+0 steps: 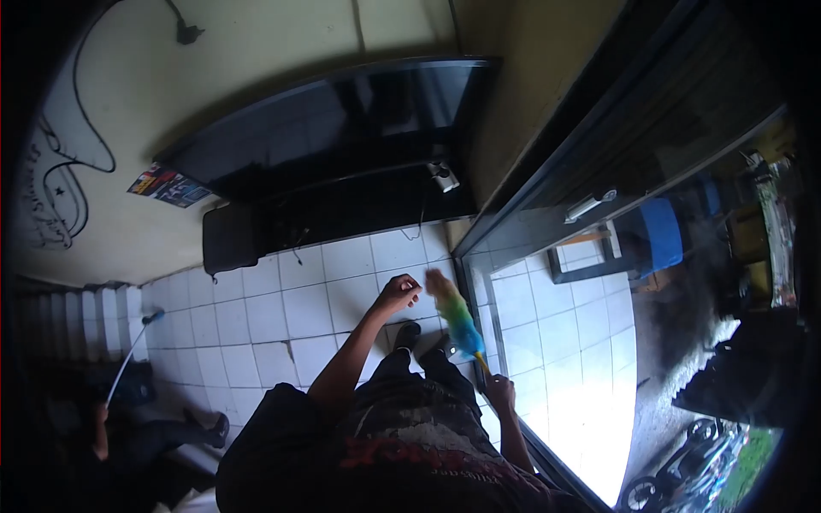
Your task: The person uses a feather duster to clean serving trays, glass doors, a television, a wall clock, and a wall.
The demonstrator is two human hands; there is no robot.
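The right hand (pixel 501 393) is closed around the yellow handle of a multicoloured duster (pixel 459 318), whose fluffy head extends forward from the grip beside the glass panel (pixel 547 342), its tip near the left hand (pixel 400 293), loosely curled, its degree of closure indeterminable.

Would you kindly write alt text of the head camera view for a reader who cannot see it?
The wearer's right hand grips a multicoloured duster, its tip near the loosely curled left hand, beside a glass door. Ahead is a wide black screen; at far left, another person's hand holds a long stick.
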